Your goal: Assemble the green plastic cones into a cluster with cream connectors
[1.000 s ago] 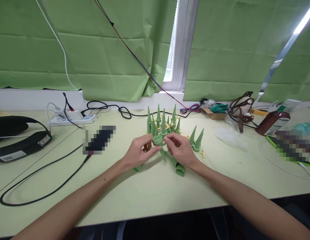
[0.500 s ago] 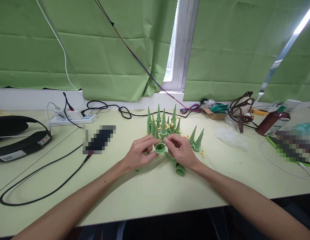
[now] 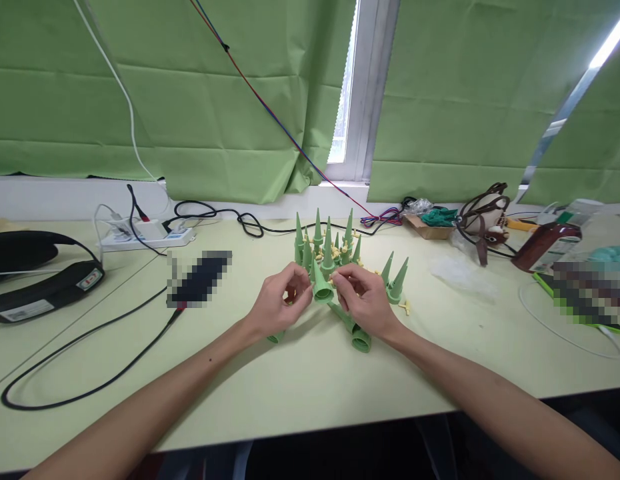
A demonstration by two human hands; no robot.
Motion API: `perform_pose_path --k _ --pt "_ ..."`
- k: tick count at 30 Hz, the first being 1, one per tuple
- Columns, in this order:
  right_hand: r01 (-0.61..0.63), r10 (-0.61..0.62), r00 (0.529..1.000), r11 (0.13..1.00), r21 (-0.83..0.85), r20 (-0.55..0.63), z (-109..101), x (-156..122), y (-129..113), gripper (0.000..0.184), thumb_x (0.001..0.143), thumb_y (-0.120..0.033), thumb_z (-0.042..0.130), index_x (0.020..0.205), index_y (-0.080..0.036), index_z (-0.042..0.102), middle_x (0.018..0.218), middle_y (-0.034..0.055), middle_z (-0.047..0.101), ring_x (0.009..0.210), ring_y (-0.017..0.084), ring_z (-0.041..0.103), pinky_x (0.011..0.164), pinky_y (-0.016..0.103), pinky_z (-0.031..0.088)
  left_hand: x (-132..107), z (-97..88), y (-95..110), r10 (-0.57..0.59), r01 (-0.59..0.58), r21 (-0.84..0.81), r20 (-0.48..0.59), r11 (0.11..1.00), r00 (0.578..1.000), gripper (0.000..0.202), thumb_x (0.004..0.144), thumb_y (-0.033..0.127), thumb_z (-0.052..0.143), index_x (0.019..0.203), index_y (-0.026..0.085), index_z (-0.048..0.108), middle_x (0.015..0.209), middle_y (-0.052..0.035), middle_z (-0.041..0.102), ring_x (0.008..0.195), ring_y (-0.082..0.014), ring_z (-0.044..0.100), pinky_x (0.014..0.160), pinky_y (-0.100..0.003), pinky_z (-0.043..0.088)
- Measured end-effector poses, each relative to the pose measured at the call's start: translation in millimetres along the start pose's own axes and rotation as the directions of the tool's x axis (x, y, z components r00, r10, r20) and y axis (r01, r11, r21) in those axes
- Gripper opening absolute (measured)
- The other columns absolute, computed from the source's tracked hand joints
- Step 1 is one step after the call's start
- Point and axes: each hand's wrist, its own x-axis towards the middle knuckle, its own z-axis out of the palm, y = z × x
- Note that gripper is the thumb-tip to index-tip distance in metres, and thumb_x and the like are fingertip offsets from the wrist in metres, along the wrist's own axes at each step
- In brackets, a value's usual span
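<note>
Left hand point(image 3: 284, 301), frame centre, thumb and fingers pinching green cone point(image 3: 322, 287) at its left side, contact partly hidden; cone between hands, long axis tilted, tip up and slightly left, open base toward bottom of frame; right hand point(image 3: 363, 299) just right of cone, fingertips drawn close, cannot tell whether they pinch anything; left hand nearer cone; standing cones point(image 3: 328, 247) beyond, toward top of frame; lying cone point(image 3: 361, 340) below right hand.

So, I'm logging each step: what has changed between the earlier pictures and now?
The green cone between left hand and right hand has turned over: tip down, opening up before; now tip up, opening toward the camera. The left thumb and forefinger drew together. The standing cones and brown bottle stayed put.
</note>
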Motion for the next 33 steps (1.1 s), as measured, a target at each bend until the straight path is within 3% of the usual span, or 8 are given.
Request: perform_pose_path --k 2,4,8,13,25,33 --pt "-0.002 0.002 1.0 1.0 0.01 -0.004 0.2 0.3 1.6 0.018 0.095 -0.029 0.055 0.082 -0.018 0.06 0.057 -0.0038 0.049 0.047 0.008 0.043 0.047 0.023 0.038 2.0 -1.1 1.6 -0.074 0.074 -0.056 0.002 0.996 0.997 0.013 0.093 0.028 0.054 0.086 0.017 0.054 0.065 0.0028 0.052 0.055 -0.0077 0.045 0.051 -0.019 0.038" --pt "-0.004 0.004 1.0 1.0 0.012 -0.004 0.1 0.6 3.1 0.018 0.096 -0.029 0.054 0.083 -0.018 0.06 0.058 -0.0033 0.05 0.048 0.009 0.043 0.048 0.023 0.038 3.8 -2.2 2.2 -0.162 0.166 -0.135 0.04 0.977 0.986 0.028 0.098 0.036 0.047 0.082 0.016 0.058 0.063 0.0021 0.051 0.052 -0.0073 0.044 0.05 -0.02 0.038" --pt "-0.014 0.014 1.0 1.0 -0.02 0.016 -1.1 0.7 4.9 0.019 0.096 -0.031 0.053 0.084 -0.018 0.061 0.062 -0.0014 0.053 0.051 0.01 0.046 0.049 0.024 0.039 5.5 -2.9 0.0 -0.268 0.293 -0.235 0.133 0.927 0.954 0.043 0.098 0.046 0.045 0.071 0.014 0.059 0.056 0.002 0.047 0.049 -0.0078 0.042 0.045 -0.02 0.034" --pt "-0.017 0.021 0.999 0.997 -0.075 0.048 -2.1 1.0 5.3 0.023 0.096 -0.036 0.052 0.083 -0.019 0.062 0.07 0.0019 0.058 0.056 0.012 0.05 0.049 0.024 0.04 5.7 -2.3 0.6 -0.309 0.352 -0.26 0.193 0.899 0.931 0.036 0.093 0.047 0.055 0.076 0.015 0.061 0.053 0.0043 0.042 0.047 -0.0077 0.041 0.046 -0.019 0.038" --pt "-0.02 0.023 0.999 0.997 -0.079 0.044 0.6 1.2 4.6 0.02 0.095 -0.032 0.053 0.082 -0.019 0.06 0.07 0.0006 0.057 0.052 0.01 0.046 0.048 0.024 0.038 6.5 -2.8 2.2 -0.308 0.362 -0.304 0.212 0.881 0.927 0.026 0.088 0.042 0.064 0.09 0.017 0.059 0.062 0.0039 0.046 0.048 -0.0066 0.039 0.043 -0.019 0.034" --pt "-0.057 0.061 0.997 0.995 -0.085 0.044 0.7 1.9 4.4 0.023 0.095 -0.037 0.053 0.08 -0.02 0.058 0.061 -0.002 0.051 0.05 0.01 0.043 0.047 0.024 0.037 7.4 -1.6 10.0 -0.237 0.245 -0.19 0.064 0.951 0.969 0.025 0.082 0.039 0.072 0.086 0.016 0.062 0.07 0.0011 0.053 0.051 -0.0063 0.04 0.044 -0.02 0.036"
